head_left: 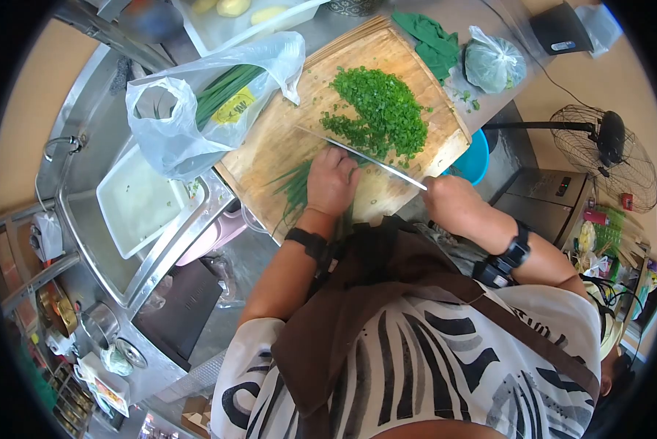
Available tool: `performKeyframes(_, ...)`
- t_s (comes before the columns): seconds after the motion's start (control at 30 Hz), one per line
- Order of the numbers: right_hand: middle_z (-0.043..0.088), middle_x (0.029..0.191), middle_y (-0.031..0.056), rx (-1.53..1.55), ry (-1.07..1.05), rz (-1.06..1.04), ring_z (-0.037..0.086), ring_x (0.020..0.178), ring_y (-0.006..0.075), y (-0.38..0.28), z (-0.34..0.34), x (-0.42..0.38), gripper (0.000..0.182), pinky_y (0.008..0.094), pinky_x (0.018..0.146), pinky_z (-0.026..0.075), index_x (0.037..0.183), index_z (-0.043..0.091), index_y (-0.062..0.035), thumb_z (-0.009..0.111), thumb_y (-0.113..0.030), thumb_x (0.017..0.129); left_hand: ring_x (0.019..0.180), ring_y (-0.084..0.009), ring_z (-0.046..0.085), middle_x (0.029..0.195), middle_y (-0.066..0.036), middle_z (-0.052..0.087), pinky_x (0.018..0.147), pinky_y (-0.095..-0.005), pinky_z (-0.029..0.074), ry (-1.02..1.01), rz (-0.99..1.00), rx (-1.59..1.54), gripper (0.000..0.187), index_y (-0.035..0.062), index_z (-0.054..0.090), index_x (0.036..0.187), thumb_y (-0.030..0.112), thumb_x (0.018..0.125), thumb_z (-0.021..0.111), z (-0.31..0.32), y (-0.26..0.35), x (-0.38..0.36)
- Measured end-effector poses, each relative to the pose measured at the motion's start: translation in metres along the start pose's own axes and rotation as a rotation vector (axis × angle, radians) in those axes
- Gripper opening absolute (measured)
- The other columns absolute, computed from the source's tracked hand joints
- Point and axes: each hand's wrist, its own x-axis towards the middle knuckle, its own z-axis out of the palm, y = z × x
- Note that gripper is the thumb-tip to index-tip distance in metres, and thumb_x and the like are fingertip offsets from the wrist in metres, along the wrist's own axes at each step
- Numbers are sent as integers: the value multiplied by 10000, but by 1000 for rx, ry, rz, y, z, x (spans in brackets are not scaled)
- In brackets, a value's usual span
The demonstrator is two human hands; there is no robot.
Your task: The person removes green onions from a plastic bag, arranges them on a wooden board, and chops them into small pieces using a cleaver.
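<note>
My right hand point(451, 203) is wrapped round the handle of a knife point(365, 156), whose long blade points up and left across the wooden cutting board point(266, 157). Under my left hand point(332, 181) lies a bunch of long green scallions point(294, 184), with the curled fingers pressing it to the board close beside the blade. A heap of finely chopped scallions point(387, 110) covers the board beyond the knife. More whole scallions point(230, 89) show inside a clear plastic bag point(171, 150) at the board's left edge.
Left of the board is a steel sink point(87, 219) holding a white tub point(134, 208). A green cloth point(431, 44) and a tied bag of greens point(494, 62) lie behind the board. A blue basin point(475, 157) and a fan point(608, 139) are at the right.
</note>
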Motion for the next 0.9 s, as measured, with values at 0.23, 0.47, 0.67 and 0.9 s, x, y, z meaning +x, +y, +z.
performKeyframes(0.23, 640, 733, 243, 136, 188, -77, 639, 710, 431, -8, 37, 58, 166, 508, 670, 518, 823, 626, 21, 562, -132, 833, 915, -291, 550, 882, -77, 561, 801, -401, 474, -76, 9, 21, 146, 78, 633, 769, 100, 658, 726, -12, 7, -1)
performKeyframes(0.47, 616, 691, 250, 68, 158, -73, 617, 684, 441, -5, 3, 7, 209, 508, 637, 493, 836, 615, 24, 611, -180, 882, 931, -292, 550, 908, -72, 574, 814, -417, 465, -20, 17, 13, 142, 82, 622, 788, 109, 681, 713, -5, 0, -5)
performKeyframes(0.67, 639, 738, 256, 6, -4, 8, 646, 725, 423, -4, 3, 4, 130, 510, 655, 515, 826, 624, 31, 554, -74, 795, 922, -291, 553, 912, -70, 576, 803, -411, 465, -13, 16, 10, 119, 93, 614, 785, 96, 701, 698, -2, -3, -6)
performKeyframes(0.9, 630, 721, 230, 120, 213, -121, 640, 712, 417, -20, 40, 62, 144, 505, 648, 512, 878, 621, 24, 567, -98, 823, 878, -308, 558, 883, -87, 569, 753, -418, 462, 1, 61, 31, 179, 89, 608, 769, 74, 658, 749, -4, -3, -4)
